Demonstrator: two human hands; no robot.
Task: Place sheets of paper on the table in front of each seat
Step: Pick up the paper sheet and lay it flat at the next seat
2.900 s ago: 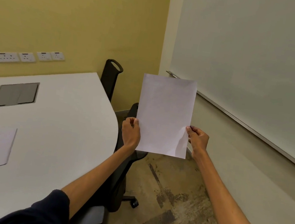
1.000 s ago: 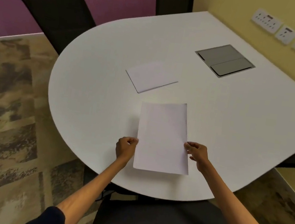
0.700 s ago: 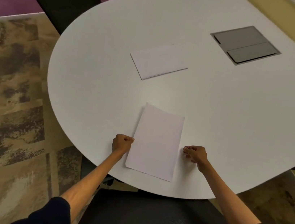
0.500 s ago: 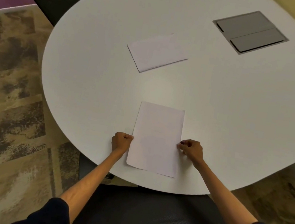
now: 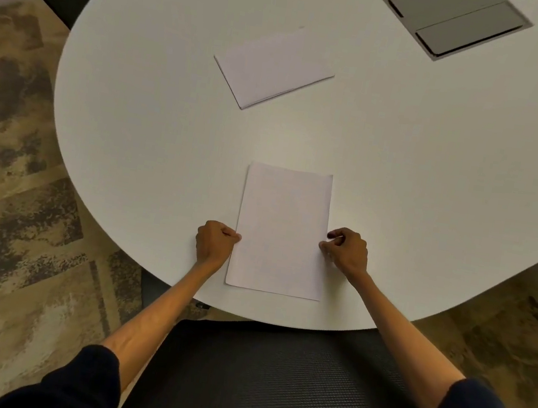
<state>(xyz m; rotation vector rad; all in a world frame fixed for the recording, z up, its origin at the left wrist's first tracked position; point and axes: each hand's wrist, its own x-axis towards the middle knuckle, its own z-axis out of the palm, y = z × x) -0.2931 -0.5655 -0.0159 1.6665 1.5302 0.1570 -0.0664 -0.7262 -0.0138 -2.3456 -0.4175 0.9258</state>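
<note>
1. Head view: we look down on a white rounded table (image 5: 403,174). A sheet of paper (image 5: 281,231) lies flat at 6 o'clock, near the table's edge, above a black mesh chair back (image 5: 269,387).
2. Our left hand (image 5: 215,243) is clenched in a fist, knuckles touching the sheet's left edge.
3. Our right hand (image 5: 345,251) pinches the sheet's right edge with curled fingers.
4. A second sheet (image 5: 273,66) lies angled at 12 o'clock, well apart.
5. A grey floor-box lid (image 5: 455,21) sits at 1 o'clock.
</note>
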